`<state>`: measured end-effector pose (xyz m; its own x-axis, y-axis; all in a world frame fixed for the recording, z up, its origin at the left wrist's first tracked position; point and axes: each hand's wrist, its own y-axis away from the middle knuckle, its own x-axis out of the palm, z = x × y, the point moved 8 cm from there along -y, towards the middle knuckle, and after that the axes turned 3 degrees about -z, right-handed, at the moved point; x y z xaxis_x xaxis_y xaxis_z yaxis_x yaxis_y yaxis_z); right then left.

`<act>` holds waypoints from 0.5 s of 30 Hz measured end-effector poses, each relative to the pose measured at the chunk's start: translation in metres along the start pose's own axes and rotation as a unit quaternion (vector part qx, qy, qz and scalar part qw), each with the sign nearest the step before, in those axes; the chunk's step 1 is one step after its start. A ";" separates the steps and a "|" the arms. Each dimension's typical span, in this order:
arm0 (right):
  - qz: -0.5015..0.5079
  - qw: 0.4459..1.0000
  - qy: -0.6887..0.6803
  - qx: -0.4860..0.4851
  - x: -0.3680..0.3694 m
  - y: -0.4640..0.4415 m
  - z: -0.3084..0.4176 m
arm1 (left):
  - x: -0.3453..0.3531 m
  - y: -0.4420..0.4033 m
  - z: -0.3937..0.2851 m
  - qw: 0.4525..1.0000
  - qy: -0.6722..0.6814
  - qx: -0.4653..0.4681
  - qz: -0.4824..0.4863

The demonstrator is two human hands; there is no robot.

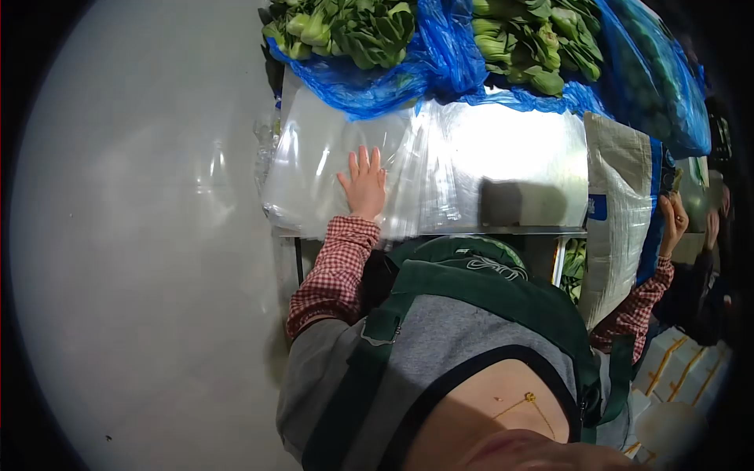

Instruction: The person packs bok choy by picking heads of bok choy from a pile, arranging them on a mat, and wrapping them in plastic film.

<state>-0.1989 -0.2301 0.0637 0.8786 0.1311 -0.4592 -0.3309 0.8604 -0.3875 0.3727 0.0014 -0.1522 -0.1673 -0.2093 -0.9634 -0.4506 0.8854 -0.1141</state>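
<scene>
My left hand (pixel 364 188) lies flat, fingers spread, on a stack of clear plastic bags (pixel 306 169) at the left of a shiny metal table (pixel 514 149). At the right, my right hand (pixel 673 220) has its fingers curled at the blue edge of a white woven sack (pixel 620 180), which stands upright beside the table. Exactly what those fingers grip is too small to tell. Both forearms wear red checked sleeves.
Leafy green vegetables (pixel 377 35) lie on blue plastic (pixel 452 47) along the table's far side, with more greens (pixel 542 43) to the right. A filled blue bag (pixel 656 71) is at the far right. Part of another person's hand (pixel 713 224) shows at the right edge.
</scene>
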 end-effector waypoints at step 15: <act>-0.175 0.982 0.071 0.002 -0.008 0.036 0.047 | -0.219 -0.079 0.039 0.759 0.638 0.002 0.130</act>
<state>-0.2021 -0.1766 0.0911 0.8812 -0.2432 -0.4053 -0.0149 0.8427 -0.5382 0.4787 -0.0066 0.0588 -0.9645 -0.2560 0.0647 -0.2542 0.9665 0.0359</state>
